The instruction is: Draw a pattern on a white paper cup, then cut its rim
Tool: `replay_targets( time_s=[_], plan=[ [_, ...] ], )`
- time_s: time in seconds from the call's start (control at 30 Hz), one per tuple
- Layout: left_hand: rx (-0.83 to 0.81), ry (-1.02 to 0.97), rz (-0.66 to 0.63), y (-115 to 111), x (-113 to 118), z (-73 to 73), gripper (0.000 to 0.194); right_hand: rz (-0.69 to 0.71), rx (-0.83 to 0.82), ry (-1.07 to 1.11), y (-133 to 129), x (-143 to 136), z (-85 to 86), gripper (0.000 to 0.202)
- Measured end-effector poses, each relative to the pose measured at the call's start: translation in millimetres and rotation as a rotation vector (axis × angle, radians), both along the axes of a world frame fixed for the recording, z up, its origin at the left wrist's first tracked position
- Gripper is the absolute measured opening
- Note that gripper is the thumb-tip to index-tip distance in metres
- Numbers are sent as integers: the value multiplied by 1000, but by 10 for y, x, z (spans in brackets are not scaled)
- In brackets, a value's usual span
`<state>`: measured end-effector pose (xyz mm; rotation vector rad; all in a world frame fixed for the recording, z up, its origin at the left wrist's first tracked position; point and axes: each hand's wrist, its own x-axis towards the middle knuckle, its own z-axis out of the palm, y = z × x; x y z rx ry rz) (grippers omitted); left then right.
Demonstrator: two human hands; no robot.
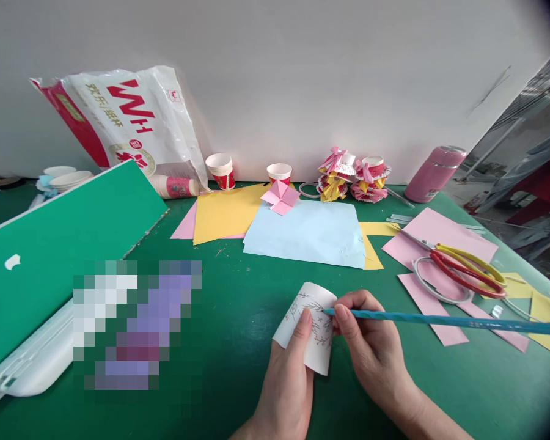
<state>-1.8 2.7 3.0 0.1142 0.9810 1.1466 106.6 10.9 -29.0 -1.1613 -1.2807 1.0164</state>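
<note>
My left hand (288,379) is closed on a curved white paper piece (305,299), shaped like the wall of a paper cup and patterned with dark sprigs and red dots. Its thumb lies across the pattern. My right hand (371,342) pinches a long, thin blue stick (440,319) with a twisted, shiny look. The stick's left tip meets the patterned face, while its other end runs out of view at the right. Whether the tip is pressed on or fixed to the paper, I cannot tell. Fingers hide the paper's right edge.
Light blue sheets (302,235), a yellow sheet (229,214) and a folded pink paper (282,197) lie ahead. Scissors (467,269) rest on pink paper at right. Red-and-white cups (220,171), decorated cups (371,177) and a pink flask (435,174) line the wall. A green board (73,244) leans left.
</note>
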Motion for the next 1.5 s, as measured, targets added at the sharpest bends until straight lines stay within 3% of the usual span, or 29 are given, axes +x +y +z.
replay_targets(
  time_s=[0.47,0.67,1.07,1.3,1.5],
  plan=[
    [92,129,-91,-53,-28,-108,35,-33,56,-77,7,0,18,10],
    [60,107,2,-76,-6,-87,33,-36,75,-89,16,-9,21,10],
    [119,124,11,-112,-17,-119,38,-41,91,-119,12,-7,39,8],
    [82,336,-66,-90,-9,-25,40,-41,91,-118,3,2,40,9],
    [98,401,-124,-83,-5,-13,43,-39,73,-108,2,-3,44,9]
  ],
)
